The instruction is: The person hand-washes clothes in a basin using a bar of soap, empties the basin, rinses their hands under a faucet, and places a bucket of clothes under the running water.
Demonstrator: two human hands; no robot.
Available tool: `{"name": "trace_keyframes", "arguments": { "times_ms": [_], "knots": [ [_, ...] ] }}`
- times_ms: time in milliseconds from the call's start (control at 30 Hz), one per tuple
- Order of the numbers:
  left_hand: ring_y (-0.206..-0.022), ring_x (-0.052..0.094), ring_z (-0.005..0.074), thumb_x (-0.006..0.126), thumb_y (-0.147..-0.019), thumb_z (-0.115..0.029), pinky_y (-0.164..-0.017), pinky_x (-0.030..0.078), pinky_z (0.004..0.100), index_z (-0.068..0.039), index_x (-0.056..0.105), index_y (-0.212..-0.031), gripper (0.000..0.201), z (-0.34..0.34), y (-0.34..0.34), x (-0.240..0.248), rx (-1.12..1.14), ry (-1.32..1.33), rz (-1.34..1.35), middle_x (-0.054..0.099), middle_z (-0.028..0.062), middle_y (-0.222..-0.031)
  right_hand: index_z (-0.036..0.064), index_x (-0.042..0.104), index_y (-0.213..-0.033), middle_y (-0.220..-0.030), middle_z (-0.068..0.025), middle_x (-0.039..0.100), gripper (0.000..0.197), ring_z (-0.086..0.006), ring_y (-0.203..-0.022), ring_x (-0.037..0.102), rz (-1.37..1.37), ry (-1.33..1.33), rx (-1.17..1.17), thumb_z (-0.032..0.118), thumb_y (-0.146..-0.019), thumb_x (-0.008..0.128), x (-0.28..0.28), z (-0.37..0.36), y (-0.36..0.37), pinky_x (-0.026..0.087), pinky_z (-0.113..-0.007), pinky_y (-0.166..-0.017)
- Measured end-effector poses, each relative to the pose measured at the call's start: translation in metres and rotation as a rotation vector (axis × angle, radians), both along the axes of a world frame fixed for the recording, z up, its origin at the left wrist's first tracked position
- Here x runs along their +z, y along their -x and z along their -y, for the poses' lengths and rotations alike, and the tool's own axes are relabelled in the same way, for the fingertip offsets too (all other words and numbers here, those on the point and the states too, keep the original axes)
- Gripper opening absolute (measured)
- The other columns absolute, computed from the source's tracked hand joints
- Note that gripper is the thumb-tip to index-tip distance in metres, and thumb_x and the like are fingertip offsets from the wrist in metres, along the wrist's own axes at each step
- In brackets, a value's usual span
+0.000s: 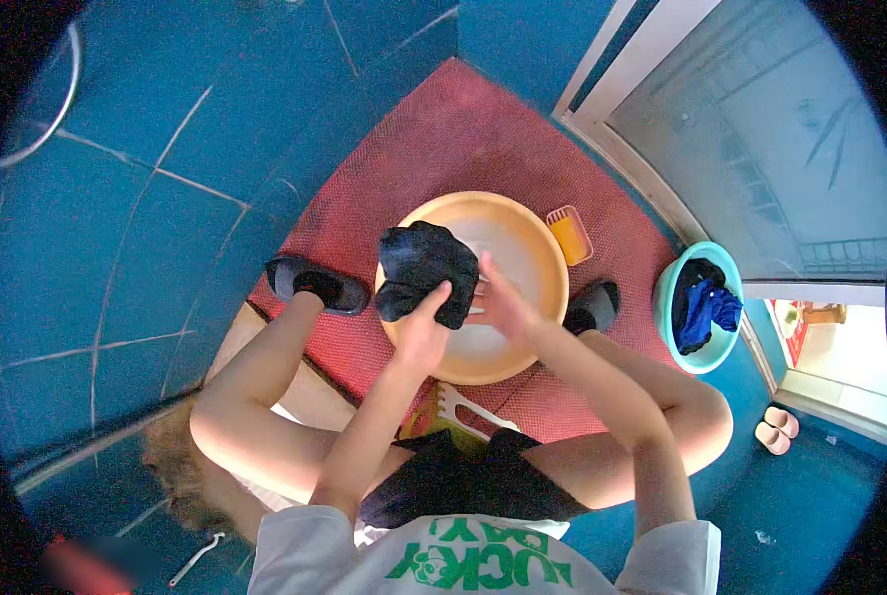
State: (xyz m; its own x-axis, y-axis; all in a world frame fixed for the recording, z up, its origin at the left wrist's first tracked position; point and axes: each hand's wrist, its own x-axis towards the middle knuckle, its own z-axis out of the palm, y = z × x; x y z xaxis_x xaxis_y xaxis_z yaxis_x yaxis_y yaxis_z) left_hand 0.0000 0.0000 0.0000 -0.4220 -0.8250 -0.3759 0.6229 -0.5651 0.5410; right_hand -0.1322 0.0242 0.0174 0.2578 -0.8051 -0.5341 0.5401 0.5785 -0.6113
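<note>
My left hand [426, 333] grips a dark, wet-looking black cloth [426, 266], thumb on top, holding it over the left side of a pale orange basin [434, 375]. Cloudy whitish water [523, 273] shows inside the basin. Close by the cloth's right edge is my right hand [506, 305], its fingers stretched out and apart. Its fingertips are at or just beside the cloth; whether they touch it I cannot tell. The cloth's underside and some of my left fingers are hidden.
A pink soap dish with a yellow bar of soap [569, 241] lies right of the basin on a red mat [443, 129]. Farther right, a turquoise basin [665, 307] holds dark and blue clothes [706, 307]. Pink slippers [778, 430] sit near the doorway. My slippered feet flank the orange basin.
</note>
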Motion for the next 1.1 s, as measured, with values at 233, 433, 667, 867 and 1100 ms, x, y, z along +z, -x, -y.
{"name": "trace_keyframes", "arguments": {
  "times_ms": [233, 433, 667, 867, 1100],
  "knots": [
    [-0.097, 0.046, 0.0147, 0.053, -0.076, -0.020, -0.084, 0.034, 0.0285, -0.005, 0.048, -0.104, 0.032, -0.021, -0.013, 0.019, -0.098, -0.140, 0.041, 0.051, 0.0026, -0.103, 0.0055, 0.044, -0.102, -0.093, -0.0039, 0.051, 0.021, -0.0125, -0.085, 0.048, -0.183, -0.007, -0.783, 0.018, -0.086, 0.038, 0.016, -0.010, -0.044, 0.038, -0.025, -0.076],
    [-0.104, 0.042, 0.0195, 0.040, -0.078, -0.042, -0.090, 0.030, 0.0345, -0.011, 0.045, -0.108, 0.043, -0.005, -0.020, 0.020, 0.076, -0.215, -0.281, 0.048, 0.0042, -0.109, 0.0036, 0.046, -0.098, -0.088, -0.0011, 0.050, 0.020, -0.0084, -0.082, 0.045, -0.526, 0.299, -0.584, 0.018, -0.086, 0.039, 0.045, -0.011, -0.036, 0.036, -0.023, -0.076],
    [-0.101, 0.044, 0.0241, 0.040, -0.075, -0.051, -0.087, 0.033, 0.0388, -0.007, 0.045, -0.109, 0.055, 0.001, -0.039, -0.006, -0.246, -0.338, -0.332, 0.048, 0.0079, -0.109, 0.0029, 0.048, -0.094, -0.083, -0.0102, 0.053, 0.018, -0.0171, -0.079, 0.051, -0.872, 0.576, -0.187, 0.014, -0.081, 0.045, 0.056, -0.012, -0.027, 0.039, -0.027, -0.073],
    [-0.074, 0.052, 0.0141, 0.051, -0.074, -0.020, -0.068, 0.041, 0.0275, -0.004, 0.050, -0.091, 0.024, -0.001, -0.023, -0.006, -0.235, -0.125, 0.222, 0.053, 0.0043, -0.082, 0.0013, 0.049, -0.088, -0.076, -0.0066, 0.053, 0.013, -0.0173, -0.072, 0.053, -1.158, 0.828, -0.341, 0.011, -0.080, 0.047, 0.052, -0.010, -0.035, 0.040, -0.024, -0.068],
    [-0.083, 0.051, 0.0150, 0.045, -0.080, -0.031, -0.068, 0.043, 0.0303, -0.006, 0.036, -0.111, 0.041, -0.015, -0.009, -0.031, -0.006, -0.104, -0.063, 0.050, 0.0100, -0.095, 0.0037, 0.048, -0.072, -0.065, -0.0146, 0.051, 0.018, -0.0310, -0.058, 0.053, -1.545, 0.829, -0.069, 0.021, -0.078, 0.050, 0.019, -0.027, -0.075, 0.040, -0.035, -0.049]
  ]
}}
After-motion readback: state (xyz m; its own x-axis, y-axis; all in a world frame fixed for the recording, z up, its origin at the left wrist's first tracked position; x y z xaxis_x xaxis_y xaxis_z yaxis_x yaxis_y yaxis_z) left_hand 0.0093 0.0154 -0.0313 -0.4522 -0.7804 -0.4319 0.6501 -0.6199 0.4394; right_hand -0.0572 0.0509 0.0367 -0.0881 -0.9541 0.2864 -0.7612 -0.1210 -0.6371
